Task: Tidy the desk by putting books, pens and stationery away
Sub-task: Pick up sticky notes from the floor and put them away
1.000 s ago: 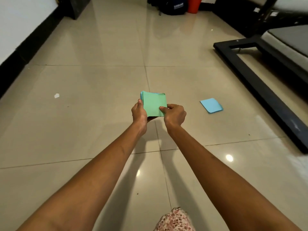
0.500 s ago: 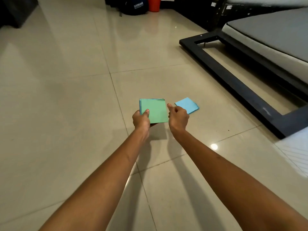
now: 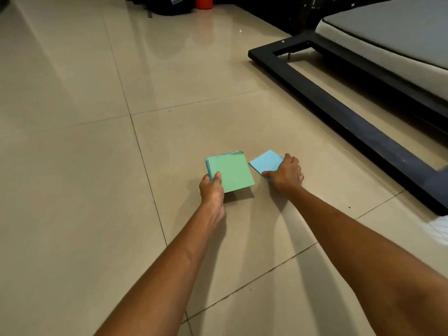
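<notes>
Left hand (image 3: 211, 187) grips green paper stack (image 3: 230, 172), thumb on top. Right hand (image 3: 286, 174), at its 3 o'clock, pinches blue note pad (image 3: 265, 161) on tiled floor (image 3: 97, 190).

Open floor (image 3: 72, 166); bed frame (image 3: 351, 122) rightward

one green paper stack (image 3: 230, 172), one blue paper (image 3: 266, 161)
</notes>
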`<move>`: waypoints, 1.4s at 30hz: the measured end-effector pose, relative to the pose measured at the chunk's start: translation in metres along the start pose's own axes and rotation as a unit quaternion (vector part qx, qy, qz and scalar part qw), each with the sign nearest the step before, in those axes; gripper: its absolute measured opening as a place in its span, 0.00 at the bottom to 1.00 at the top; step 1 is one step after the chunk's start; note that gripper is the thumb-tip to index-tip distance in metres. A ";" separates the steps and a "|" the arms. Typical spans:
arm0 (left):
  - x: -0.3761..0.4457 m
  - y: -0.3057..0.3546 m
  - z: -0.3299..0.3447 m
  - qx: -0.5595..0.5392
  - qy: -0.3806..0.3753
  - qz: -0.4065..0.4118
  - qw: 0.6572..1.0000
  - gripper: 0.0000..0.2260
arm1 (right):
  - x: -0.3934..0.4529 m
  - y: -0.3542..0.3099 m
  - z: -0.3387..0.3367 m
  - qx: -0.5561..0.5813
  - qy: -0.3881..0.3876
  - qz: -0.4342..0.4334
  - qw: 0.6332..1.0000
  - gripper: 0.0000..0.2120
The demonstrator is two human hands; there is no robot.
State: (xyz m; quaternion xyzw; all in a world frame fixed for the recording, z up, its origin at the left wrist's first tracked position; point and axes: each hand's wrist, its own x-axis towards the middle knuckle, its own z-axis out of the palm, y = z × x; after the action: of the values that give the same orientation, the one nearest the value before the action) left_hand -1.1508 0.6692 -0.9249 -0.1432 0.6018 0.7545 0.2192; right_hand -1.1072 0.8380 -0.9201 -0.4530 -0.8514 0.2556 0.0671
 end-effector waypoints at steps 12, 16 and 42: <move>0.013 -0.002 0.001 0.019 -0.023 -0.012 1.000 0.06 | 0.023 -0.001 -0.009 0.017 -0.006 0.085 0.996 0.31; 0.008 -0.001 0.006 0.055 -0.012 -0.006 0.998 0.10 | 0.016 -0.001 -0.007 0.090 0.025 0.094 0.991 0.28; -0.030 -0.006 0.000 0.123 -0.093 0.044 0.987 0.13 | -0.089 -0.035 -0.001 0.487 0.075 0.190 0.849 0.11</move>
State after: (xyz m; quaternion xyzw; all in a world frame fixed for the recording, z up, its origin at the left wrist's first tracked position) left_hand -1.1217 0.6657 -0.9158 -0.0179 0.6728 0.6937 0.2566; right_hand -1.0811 0.7503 -0.8908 -0.5326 -0.5076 0.6107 0.2928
